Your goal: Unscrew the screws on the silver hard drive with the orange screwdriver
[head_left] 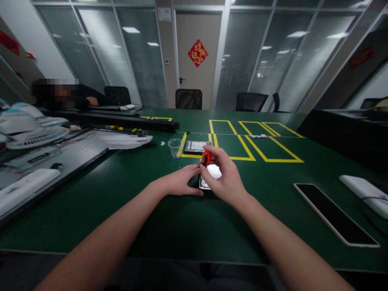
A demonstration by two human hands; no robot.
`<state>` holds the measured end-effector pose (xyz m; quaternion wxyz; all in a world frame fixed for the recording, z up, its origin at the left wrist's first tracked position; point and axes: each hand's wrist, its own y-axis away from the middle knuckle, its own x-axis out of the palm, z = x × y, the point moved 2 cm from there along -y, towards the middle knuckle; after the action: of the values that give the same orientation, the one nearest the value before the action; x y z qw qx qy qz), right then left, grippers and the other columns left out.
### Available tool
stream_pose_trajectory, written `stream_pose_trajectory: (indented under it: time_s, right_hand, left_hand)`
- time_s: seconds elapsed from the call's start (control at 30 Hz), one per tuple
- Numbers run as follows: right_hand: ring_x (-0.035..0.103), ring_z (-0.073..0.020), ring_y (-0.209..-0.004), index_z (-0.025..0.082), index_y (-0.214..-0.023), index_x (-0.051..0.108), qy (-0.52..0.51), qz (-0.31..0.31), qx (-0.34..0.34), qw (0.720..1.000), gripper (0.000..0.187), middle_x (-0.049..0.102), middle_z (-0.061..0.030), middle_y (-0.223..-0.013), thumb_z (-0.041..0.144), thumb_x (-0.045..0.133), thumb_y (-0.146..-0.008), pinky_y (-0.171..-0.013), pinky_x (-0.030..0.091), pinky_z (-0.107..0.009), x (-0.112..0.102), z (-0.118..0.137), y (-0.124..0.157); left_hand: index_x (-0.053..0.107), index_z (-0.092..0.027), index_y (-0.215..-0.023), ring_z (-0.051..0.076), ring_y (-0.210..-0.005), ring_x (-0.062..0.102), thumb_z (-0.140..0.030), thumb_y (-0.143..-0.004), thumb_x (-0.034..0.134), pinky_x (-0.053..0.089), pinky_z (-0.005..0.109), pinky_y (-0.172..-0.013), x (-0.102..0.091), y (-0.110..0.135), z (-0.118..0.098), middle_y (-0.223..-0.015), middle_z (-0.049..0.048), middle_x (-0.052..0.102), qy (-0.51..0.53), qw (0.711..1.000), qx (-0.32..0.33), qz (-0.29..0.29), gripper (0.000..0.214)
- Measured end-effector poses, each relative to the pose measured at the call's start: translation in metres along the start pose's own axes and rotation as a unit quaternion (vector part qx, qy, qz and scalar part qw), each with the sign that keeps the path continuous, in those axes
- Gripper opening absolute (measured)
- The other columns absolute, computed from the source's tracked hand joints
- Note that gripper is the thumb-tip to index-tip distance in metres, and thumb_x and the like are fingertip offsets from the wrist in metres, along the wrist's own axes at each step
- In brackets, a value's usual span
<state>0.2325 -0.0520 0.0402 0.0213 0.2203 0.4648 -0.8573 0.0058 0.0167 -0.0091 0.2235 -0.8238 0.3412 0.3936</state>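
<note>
A hard drive (pixel 212 173) with a silver label lies flat on the green table (pixel 121 190) in front of me. My left hand (pixel 180 181) rests on the table with its fingers pressed against the drive's left edge, steadying it. My right hand (pixel 224 178) is closed round an orange-handled screwdriver (pixel 206 157), held upright with its tip down on the drive's far left corner. The tip itself is hidden by my fingers.
A second hard drive (pixel 196 146) and a clear plastic cup (pixel 175 147) sit just beyond, beside yellow tape rectangles (pixel 257 141). A dark tablet (pixel 333 213) and a white device (pixel 363 190) lie at right. White fan parts (pixel 125 140), a black power strip (pixel 127 120) and a seated person (pixel 65 95) are at left.
</note>
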Motion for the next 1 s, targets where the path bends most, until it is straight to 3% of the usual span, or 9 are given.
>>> stream_pose_trajectory:
  time_s: [0.1, 0.37, 0.63, 0.87, 1.0]
  right_hand:
    - [0.085, -0.0331, -0.117, 0.034, -0.168, 0.071, 0.018, -0.005, 0.002, 1.000, 0.054, 0.085, -0.0116, -0.144, 0.026, 0.082, -0.116, -0.108, 0.078, -0.056, -0.0023, -0.0014, -0.0013]
    - [0.084, -0.0294, -0.114, 0.034, -0.173, 0.070, 0.002, -0.001, 0.007, 1.000, 0.062, 0.084, -0.0118, -0.150, 0.016, 0.072, -0.114, -0.107, 0.077, -0.052, -0.0008, 0.0000, -0.0001]
    - [0.082, -0.0311, -0.112, 0.034, -0.169, 0.072, 0.034, -0.007, -0.008, 0.999, 0.054, 0.086, -0.0104, -0.141, 0.023, 0.078, -0.117, -0.104, 0.077, -0.054, -0.0029, -0.0012, -0.0023]
    - [0.085, -0.0311, -0.117, 0.033, -0.174, 0.070, 0.013, 0.003, -0.022, 1.000, 0.061, 0.085, -0.0124, -0.149, 0.015, 0.069, -0.116, -0.109, 0.078, -0.055, -0.0014, 0.0026, -0.0008]
    - [0.085, -0.0320, -0.118, 0.034, -0.173, 0.070, 0.021, 0.008, -0.012, 1.000, 0.058, 0.085, -0.0126, -0.150, 0.021, 0.076, -0.117, -0.109, 0.078, -0.056, -0.0020, 0.0018, -0.0017]
  left_hand:
    - [0.074, -0.029, -0.177, 0.051, -0.184, 0.063, -0.067, -0.100, 0.108, 0.050, 0.068, -0.156, 0.0009, -0.0002, 0.0015, -0.189, 0.0178, 0.073, 0.003, 1.000, 0.002, 0.000, 0.092]
    - [0.072, -0.026, -0.178, 0.052, -0.184, 0.062, -0.065, -0.100, 0.109, 0.047, 0.070, -0.157, -0.0014, 0.0000, -0.0043, -0.191, 0.0201, 0.070, 0.007, 1.000, -0.007, 0.006, 0.095]
    - [0.073, -0.028, -0.177, 0.051, -0.185, 0.061, -0.066, -0.099, 0.109, 0.047, 0.068, -0.157, -0.0002, -0.0005, -0.0002, -0.191, 0.0184, 0.071, 0.012, 1.000, 0.001, 0.002, 0.094]
    - [0.073, -0.027, -0.178, 0.052, -0.183, 0.063, -0.066, -0.100, 0.109, 0.049, 0.068, -0.156, -0.0015, -0.0003, -0.0045, -0.190, 0.0189, 0.071, 0.003, 1.000, -0.001, 0.004, 0.094]
    - [0.074, -0.026, -0.178, 0.052, -0.184, 0.062, -0.066, -0.099, 0.109, 0.049, 0.070, -0.156, -0.0002, -0.0002, -0.0013, -0.192, 0.0207, 0.070, 0.004, 1.000, -0.005, 0.004, 0.095]
